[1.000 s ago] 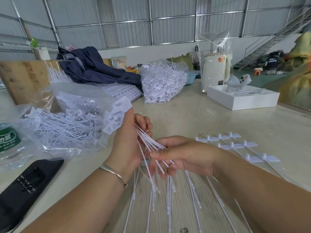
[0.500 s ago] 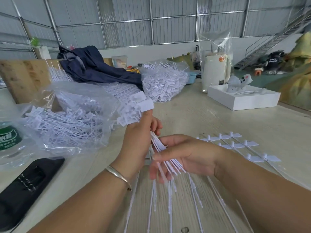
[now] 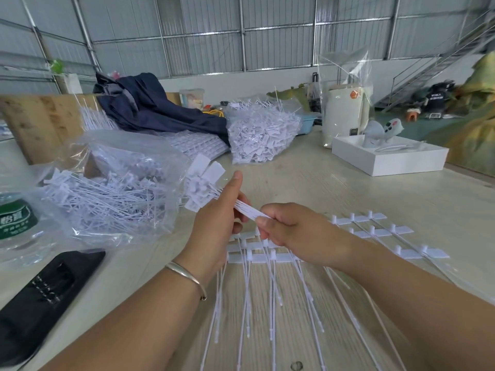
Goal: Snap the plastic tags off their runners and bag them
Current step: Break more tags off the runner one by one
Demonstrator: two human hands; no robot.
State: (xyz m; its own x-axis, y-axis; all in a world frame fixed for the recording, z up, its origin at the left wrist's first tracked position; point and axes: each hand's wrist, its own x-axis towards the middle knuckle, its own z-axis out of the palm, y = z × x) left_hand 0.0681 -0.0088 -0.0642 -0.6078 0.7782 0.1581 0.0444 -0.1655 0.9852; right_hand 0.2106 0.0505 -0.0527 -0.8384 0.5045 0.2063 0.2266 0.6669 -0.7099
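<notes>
Both my hands gripped one bundle of tags (image 3: 203, 184) above the worktop (image 3: 348, 194) — left hand (image 3: 214, 223) near the heads, right hand (image 3: 292, 231) pinching the stems. The bag (image 3: 107, 188) lay just left; runners (image 3: 267, 257) beneath.

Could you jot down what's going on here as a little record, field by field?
Left hand: grips a bundle of tags near the flat heads
Right hand: pinches the bundle's thin tails
Open bag: left of the hands, holding loose tags
Full bag: farther back, packed with tags
On the table: more tags on runners below the hands
Also there: white box, water bottle, dark jacket
</notes>
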